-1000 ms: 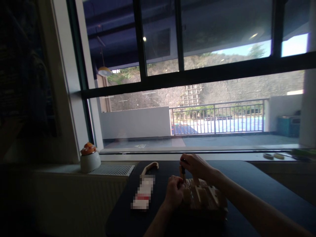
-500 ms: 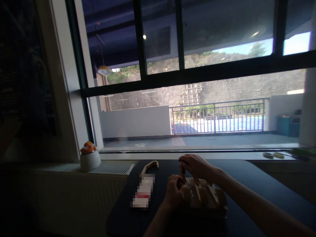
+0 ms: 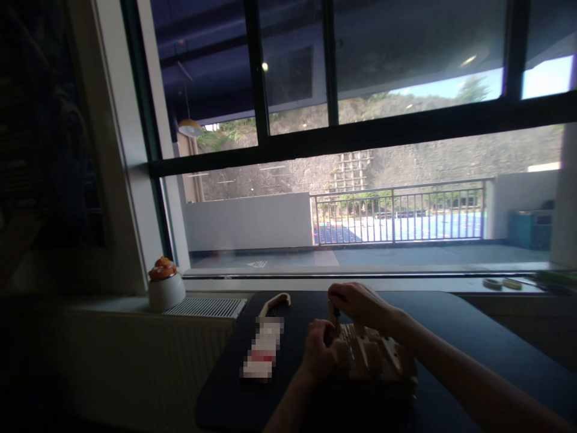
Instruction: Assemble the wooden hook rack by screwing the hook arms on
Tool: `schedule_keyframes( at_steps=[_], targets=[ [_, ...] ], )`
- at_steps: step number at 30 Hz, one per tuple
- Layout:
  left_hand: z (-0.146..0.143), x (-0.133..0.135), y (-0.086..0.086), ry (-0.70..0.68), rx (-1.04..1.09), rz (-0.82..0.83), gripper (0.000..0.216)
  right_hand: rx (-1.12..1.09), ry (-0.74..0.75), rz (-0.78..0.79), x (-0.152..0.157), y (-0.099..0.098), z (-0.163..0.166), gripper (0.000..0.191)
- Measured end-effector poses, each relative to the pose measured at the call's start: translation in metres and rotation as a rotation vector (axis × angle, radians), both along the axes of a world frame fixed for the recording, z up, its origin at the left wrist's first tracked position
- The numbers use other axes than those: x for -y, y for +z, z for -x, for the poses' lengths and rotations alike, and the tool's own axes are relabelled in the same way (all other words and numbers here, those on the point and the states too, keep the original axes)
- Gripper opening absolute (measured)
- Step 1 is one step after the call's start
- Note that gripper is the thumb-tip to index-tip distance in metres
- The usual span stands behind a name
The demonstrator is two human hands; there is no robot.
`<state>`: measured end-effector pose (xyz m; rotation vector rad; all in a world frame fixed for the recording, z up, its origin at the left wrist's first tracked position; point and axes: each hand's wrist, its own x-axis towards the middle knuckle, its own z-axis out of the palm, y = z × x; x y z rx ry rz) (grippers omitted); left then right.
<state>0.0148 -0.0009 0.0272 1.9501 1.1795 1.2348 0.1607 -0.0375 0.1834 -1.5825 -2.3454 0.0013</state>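
Note:
A wooden assembly [image 3: 372, 358] with several upright, rounded pieces sits on the dark table in front of me. My left hand [image 3: 319, 347] is closed around its left end, fingers curled over the wood. Above that end, my right hand [image 3: 356, 302] grips the top of a dark, slim upright tool [image 3: 336, 313] that looks like a screwdriver and points down at the wood. A pale wooden strip stands beside the tool. The tool's tip is hidden by my left hand and the shade. Left of my hands lies a curved wooden piece [image 3: 276, 302].
A blurred-out pale packet [image 3: 262, 352] lies on the dark table [image 3: 469, 349]. A white pot with an orange top [image 3: 164, 288] stands on the sill by the radiator [image 3: 211, 308]. Rolls of tape [image 3: 492, 284] lie on the sill at right. A large window rises behind the table.
Hardly anything differs. My right hand has shifted very slightly on top of the tool, while my left hand keeps its hold. The whole view has drifted a little.

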Motion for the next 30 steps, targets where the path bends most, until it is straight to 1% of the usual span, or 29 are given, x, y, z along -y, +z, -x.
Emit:
schedule_keyframes(
  at_steps=[4, 13, 19, 23, 27, 30],
  targets=[
    [0.000, 0.000, -0.001, 0.000, 0.002, 0.006, 0.016, -0.026, 0.054, 0.015, -0.001, 0.001, -0.003, 0.031],
    [0.000, 0.002, 0.003, 0.000, 0.004, 0.002, 0.014, 0.017, -0.011, 0.034, 0.003, 0.010, 0.008, 0.032],
    [-0.001, 0.000, -0.001, 0.014, 0.014, -0.012, 0.015, 0.014, -0.029, -0.010, -0.001, 0.003, 0.010, 0.032],
    [-0.002, 0.000, -0.001, 0.019, 0.014, -0.027, 0.014, -0.005, 0.014, -0.022, -0.004, -0.001, 0.006, 0.031],
    [-0.002, 0.000, 0.000, 0.021, 0.014, -0.037, 0.014, -0.033, 0.068, -0.022, -0.004, -0.001, -0.001, 0.031],
    [-0.002, 0.000, 0.000, 0.019, 0.010, -0.044, 0.014, -0.048, 0.044, -0.026, -0.005, -0.001, -0.006, 0.033]
  ],
)
